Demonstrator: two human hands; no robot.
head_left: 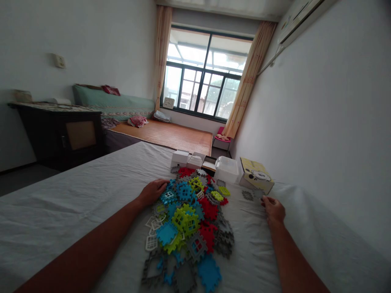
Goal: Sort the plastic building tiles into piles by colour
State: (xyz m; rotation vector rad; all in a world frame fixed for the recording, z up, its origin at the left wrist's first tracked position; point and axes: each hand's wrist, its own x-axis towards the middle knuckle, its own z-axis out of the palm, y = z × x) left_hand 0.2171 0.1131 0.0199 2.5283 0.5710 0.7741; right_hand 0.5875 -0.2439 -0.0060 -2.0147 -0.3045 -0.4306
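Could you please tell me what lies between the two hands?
The head view shows the pile of pieces by the left hand, then a strip of white sheet, then grey pieces by the right hand.

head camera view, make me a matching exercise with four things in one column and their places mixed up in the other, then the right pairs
Things
1. left hand
2. right hand
3. yellow box
4. clear plastic box

Places
A. between the small black box and the cartoon-printed box
B. at the left edge of the pile of toothed pieces
C. rightmost of the boxes
D. at a grey piece lying to the right of the pile

Right pairs: 1-B, 2-D, 3-C, 4-A
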